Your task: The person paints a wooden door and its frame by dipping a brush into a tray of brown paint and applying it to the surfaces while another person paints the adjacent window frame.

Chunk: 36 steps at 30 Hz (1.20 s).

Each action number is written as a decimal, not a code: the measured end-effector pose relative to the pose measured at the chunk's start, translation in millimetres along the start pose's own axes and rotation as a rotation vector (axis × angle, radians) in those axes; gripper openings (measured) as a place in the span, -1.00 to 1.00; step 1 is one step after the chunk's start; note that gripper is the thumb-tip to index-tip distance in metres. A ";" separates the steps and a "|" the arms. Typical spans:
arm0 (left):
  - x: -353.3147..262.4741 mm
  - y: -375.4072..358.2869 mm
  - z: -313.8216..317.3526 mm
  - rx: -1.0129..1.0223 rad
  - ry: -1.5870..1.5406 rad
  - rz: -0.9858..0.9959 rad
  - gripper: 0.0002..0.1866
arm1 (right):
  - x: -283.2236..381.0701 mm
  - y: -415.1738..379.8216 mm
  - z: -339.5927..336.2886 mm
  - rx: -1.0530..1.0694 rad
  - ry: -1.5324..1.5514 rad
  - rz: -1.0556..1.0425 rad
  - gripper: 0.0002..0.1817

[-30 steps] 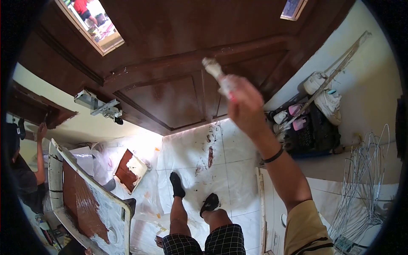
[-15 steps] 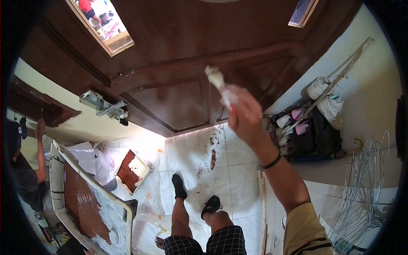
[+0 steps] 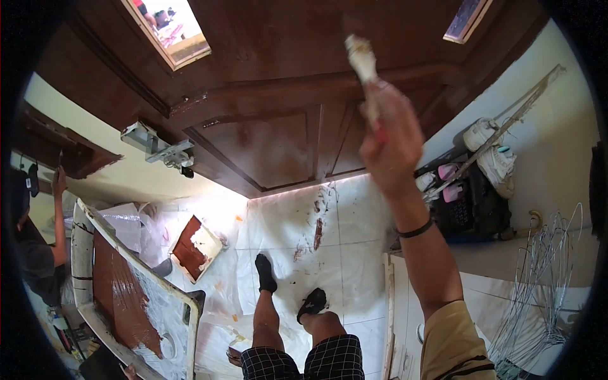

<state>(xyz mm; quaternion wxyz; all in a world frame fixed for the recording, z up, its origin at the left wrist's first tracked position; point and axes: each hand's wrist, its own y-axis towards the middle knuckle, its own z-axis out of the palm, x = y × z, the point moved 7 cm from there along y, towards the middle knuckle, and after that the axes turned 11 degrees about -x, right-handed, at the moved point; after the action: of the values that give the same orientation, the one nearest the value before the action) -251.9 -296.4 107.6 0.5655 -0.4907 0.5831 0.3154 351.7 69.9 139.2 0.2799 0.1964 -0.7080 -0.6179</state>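
My right hand (image 3: 394, 136) is raised before the dark brown door (image 3: 259, 149), its fingers wrapped round the handle of a paintbrush (image 3: 362, 60). The brush's pale bristles point up and away, near the curved moulding of the door; whether they touch the surface I cannot tell. My left hand is out of view. A metal lock (image 3: 166, 154) is fixed at the door's left side. Below it on the floor lies a tray (image 3: 212, 244) with brown paint. Another container (image 3: 85, 253) at the lower left holds a brown sheet of paint and clear plastic.
At the far left a co-worker (image 3: 38, 253) raises a hand to a brown panel (image 3: 63, 142). Plastic sheeting (image 3: 221, 304) covers floor tiles. Against the right wall are a black crate (image 3: 472, 206), a long stick (image 3: 516, 114) and bundled wires (image 3: 538, 285).
My right hand and the brush have moved up and to the right across the door. The view has shifted slightly.
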 end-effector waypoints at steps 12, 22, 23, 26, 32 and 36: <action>4.7 7.3 -23.6 -0.045 -0.013 0.000 -0.41 | 29.0 31.3 18.8 0.027 0.150 -0.015 -0.61; 7.7 13.0 -38.9 -0.068 -0.032 -0.001 -0.43 | 66.4 -5.8 55.8 0.238 0.086 -0.098 -0.54; 8.3 14.2 -40.4 -0.071 -0.032 -0.003 -0.43 | 68.6 -15.8 60.5 0.329 0.106 -0.067 -0.52; 11.6 16.1 -44.2 -0.078 -0.032 -0.011 -0.44 | 72.8 -12.9 60.7 0.364 0.116 0.005 -0.55; 16.2 21.6 -50.4 -0.089 -0.037 -0.026 -0.45 | 58.7 61.2 33.9 -0.090 0.017 -0.183 -0.75; 19.8 26.6 -52.9 -0.090 -0.039 -0.035 -0.46 | 62.5 72.1 28.2 -0.159 -0.026 -0.272 -0.74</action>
<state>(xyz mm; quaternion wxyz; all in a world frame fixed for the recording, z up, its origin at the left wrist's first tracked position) -292.7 -341.1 92.0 0.5597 -0.5194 0.5484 0.3409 290.7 63.9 217.6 0.1988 0.2597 -0.6273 -0.7068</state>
